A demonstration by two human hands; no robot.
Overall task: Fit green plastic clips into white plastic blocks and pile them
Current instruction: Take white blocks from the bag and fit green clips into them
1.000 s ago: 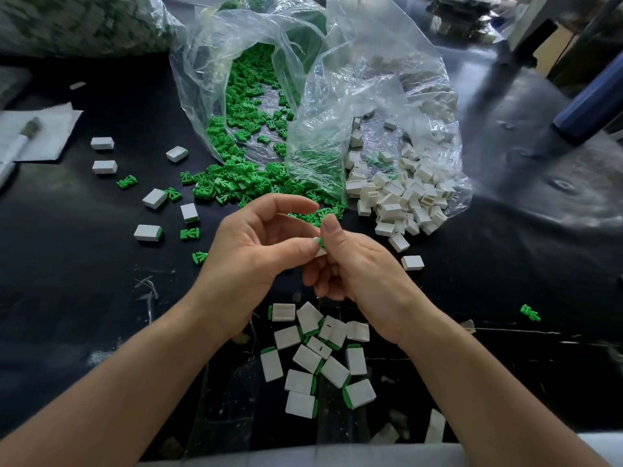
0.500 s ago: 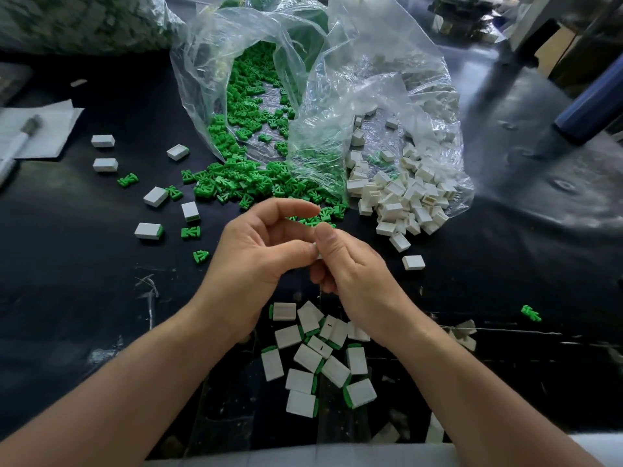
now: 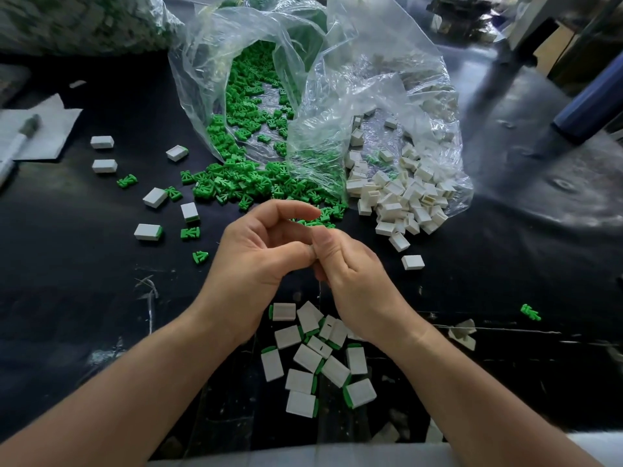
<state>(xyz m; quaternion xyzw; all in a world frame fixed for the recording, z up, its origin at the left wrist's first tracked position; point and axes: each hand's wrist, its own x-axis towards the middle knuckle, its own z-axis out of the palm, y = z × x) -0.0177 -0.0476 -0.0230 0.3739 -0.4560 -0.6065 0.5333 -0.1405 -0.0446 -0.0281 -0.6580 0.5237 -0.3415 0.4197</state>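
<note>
My left hand point(image 3: 256, 261) and my right hand point(image 3: 354, 274) meet over the middle of the black table, thumbs pressed together. They pinch a small piece that the fingers hide. Below the hands lies a pile of white blocks with green clips fitted point(image 3: 317, 358). Loose green clips point(image 3: 256, 187) spill from a clear bag point(image 3: 209, 79) just beyond the hands. To the right of that heap, bare white blocks point(image 3: 401, 197) spill from a second clear bag point(image 3: 421, 96).
Several single blocks point(image 3: 148, 230) and stray clips point(image 3: 190, 233) lie scattered at the left. A marker point(image 3: 20, 139) rests on white paper point(image 3: 50, 129) at the far left. One block point(image 3: 412, 262) and one green clip point(image 3: 530, 312) lie to the right.
The hands have closed tighter together. The bit of green and white seen between the fingertips a second ago is now hidden behind the thumbs.
</note>
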